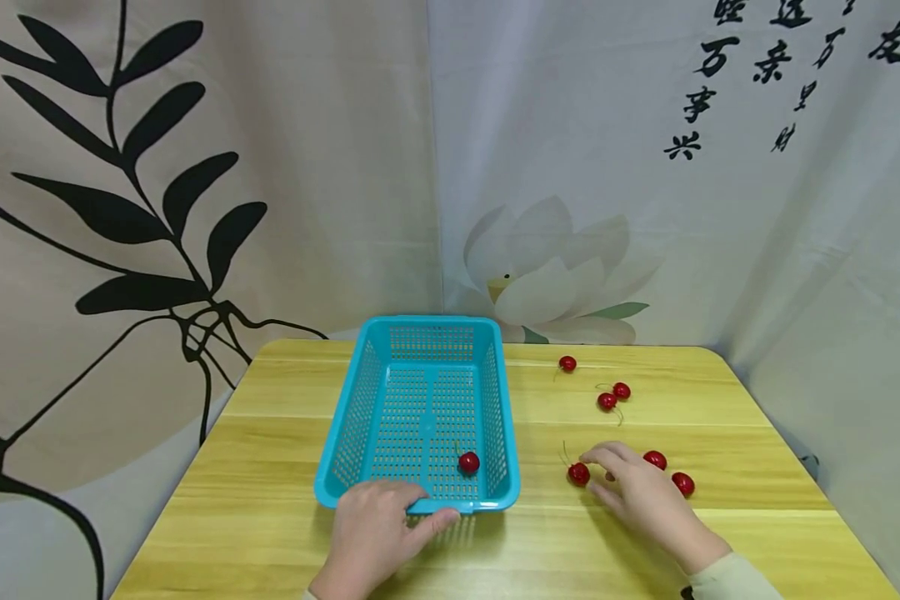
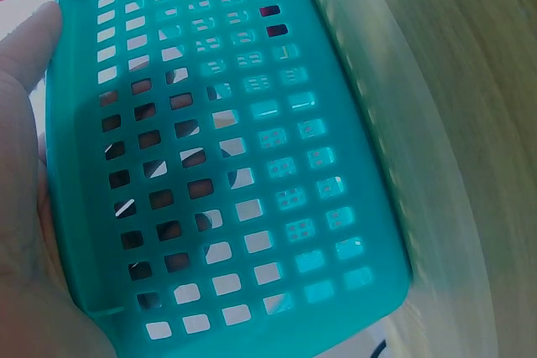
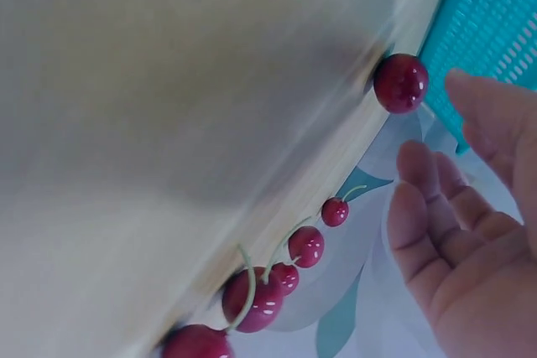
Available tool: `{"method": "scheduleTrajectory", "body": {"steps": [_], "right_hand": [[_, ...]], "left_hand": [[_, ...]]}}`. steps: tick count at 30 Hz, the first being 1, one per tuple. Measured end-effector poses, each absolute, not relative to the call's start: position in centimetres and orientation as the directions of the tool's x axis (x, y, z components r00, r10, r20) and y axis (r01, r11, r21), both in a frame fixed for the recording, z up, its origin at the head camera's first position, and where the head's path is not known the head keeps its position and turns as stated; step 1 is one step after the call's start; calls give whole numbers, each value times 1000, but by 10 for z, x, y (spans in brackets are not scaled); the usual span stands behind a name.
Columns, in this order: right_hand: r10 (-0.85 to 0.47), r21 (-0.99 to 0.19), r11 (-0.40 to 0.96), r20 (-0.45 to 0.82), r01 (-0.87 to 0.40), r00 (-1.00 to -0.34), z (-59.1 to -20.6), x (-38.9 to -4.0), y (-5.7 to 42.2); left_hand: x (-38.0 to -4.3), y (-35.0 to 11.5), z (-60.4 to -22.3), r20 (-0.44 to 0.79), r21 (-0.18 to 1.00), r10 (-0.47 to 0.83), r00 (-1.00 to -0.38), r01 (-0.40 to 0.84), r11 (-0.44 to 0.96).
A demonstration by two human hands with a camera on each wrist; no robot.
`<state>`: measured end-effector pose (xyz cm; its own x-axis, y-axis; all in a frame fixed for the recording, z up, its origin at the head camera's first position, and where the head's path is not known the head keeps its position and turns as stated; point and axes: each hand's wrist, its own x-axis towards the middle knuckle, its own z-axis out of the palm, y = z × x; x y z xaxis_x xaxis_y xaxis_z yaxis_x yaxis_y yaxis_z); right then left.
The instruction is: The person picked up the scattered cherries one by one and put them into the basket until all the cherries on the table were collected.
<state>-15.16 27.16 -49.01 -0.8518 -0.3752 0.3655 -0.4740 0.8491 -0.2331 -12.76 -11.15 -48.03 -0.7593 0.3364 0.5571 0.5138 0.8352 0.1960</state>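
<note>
A blue plastic basket (image 1: 507,417) with a grid of holes stands on the table. My left hand (image 1: 378,533) grips its near rim, fingers over the edge and thumb on the outer side. In the left wrist view the basket's perforated wall (image 2: 252,165) fills the middle, beside the hand. Inside lies one red cherry (image 1: 468,463). To the right of the basket, my right hand (image 1: 637,492) hovers at another cherry (image 1: 578,474) with a stem. In the right wrist view its fingers (image 3: 419,232) are spread, with a gap to that cherry (image 3: 401,83).
Two cherries (image 1: 655,459) (image 1: 683,484) lie just beyond the right hand. Farther back on the right are a pair of cherries (image 1: 607,402) and a single one (image 1: 567,363). A printed curtain (image 1: 345,167) hangs behind the wooden table (image 1: 232,517).
</note>
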Motion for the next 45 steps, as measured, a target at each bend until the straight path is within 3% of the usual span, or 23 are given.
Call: {"method": "scheduleTrajectory", "body": {"steps": [9,45], "right_hand": [[-458,-131,848,306,-513,-835,-489,-158,268],[-511,-156,817,253,-555,-822,-497,-165,260]], "left_hand": [[-129,-112,-478,575,190,337,-745,523,831],[-128,-112,-480,601,189,332,-727,533,824]]}}
